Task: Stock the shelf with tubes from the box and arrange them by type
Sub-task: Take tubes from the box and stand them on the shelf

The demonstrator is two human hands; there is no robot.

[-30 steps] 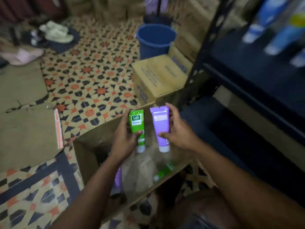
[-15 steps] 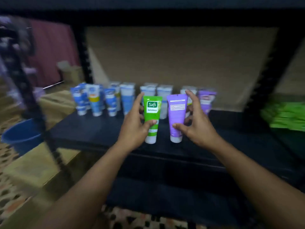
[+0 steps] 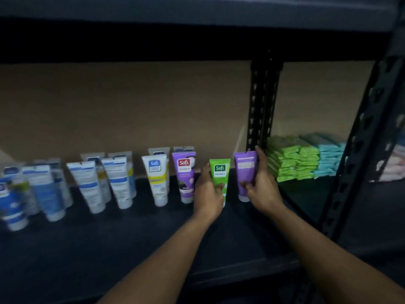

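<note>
Held tubes (image 3: 219, 172) btwn purple tube (image 3: 184, 172) & green packs (image 3: 289, 163).

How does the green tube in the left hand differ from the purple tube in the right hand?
Colour: the green tube is bright green, the held purple tube lilac. Face: the green tube shows its Safi logo; the held purple tube shows a pale text panel, no logo. Grip: the left hand holds the green tube, the right hand the held purple tube. Both are upright, cap down.

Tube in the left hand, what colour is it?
The tube is bright green; the head view shows it best.
</note>
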